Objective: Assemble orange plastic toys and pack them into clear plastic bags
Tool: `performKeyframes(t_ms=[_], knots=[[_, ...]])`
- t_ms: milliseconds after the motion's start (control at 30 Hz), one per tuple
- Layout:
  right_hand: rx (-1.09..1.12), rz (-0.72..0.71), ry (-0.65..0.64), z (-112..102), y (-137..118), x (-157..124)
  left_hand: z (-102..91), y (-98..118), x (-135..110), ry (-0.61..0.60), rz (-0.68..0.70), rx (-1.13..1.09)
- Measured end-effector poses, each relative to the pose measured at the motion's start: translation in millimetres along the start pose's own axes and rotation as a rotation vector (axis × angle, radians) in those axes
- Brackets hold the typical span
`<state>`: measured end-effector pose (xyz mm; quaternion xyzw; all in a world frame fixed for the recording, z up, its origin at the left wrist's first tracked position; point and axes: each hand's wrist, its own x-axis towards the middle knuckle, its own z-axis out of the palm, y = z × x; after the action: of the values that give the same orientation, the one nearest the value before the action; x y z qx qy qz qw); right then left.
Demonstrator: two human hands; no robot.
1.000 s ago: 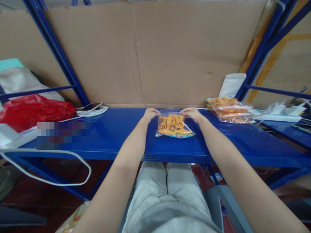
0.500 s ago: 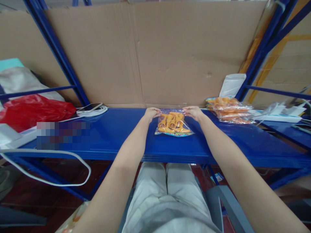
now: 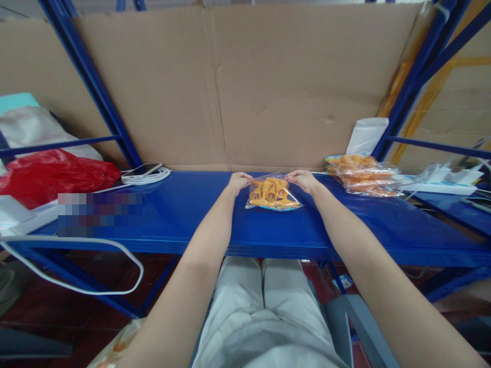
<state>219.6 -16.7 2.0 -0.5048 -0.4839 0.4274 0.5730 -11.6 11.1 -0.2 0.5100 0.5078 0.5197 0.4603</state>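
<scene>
A clear plastic bag of small orange pieces [image 3: 272, 193] lies on the blue metal shelf [image 3: 199, 214] in front of me. My left hand [image 3: 238, 180] pinches the bag's top left corner. My right hand [image 3: 303, 179] pinches its top right corner. Both hands are closed on the bag's upper edge, and the bag's lower edge rests on the shelf.
A stack of similar filled bags [image 3: 362, 174] sits to the right, with a white pouch [image 3: 366, 135] behind it. A phone on a coiled white cable [image 3: 143, 173] and a red plastic bag [image 3: 53, 174] lie to the left. A cardboard sheet [image 3: 249, 87] backs the shelf.
Both hands kept hold of the bag's top corners. The bag has shifted slightly away from me and now looks shorter, with its upper edge raised a little.
</scene>
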Motion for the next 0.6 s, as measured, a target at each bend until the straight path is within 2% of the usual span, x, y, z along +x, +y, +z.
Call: performKeyframes(t_ms=[200, 600], knots=[[-0.196, -0.129, 0.003, -4, 8, 5, -4.0, -6, 3, 0.01, 0.074, 0.111], [-0.315, -0.289, -0.096, -12, 17, 16, -9.1, -9, 8, -0.053, 0.277, 0.399]])
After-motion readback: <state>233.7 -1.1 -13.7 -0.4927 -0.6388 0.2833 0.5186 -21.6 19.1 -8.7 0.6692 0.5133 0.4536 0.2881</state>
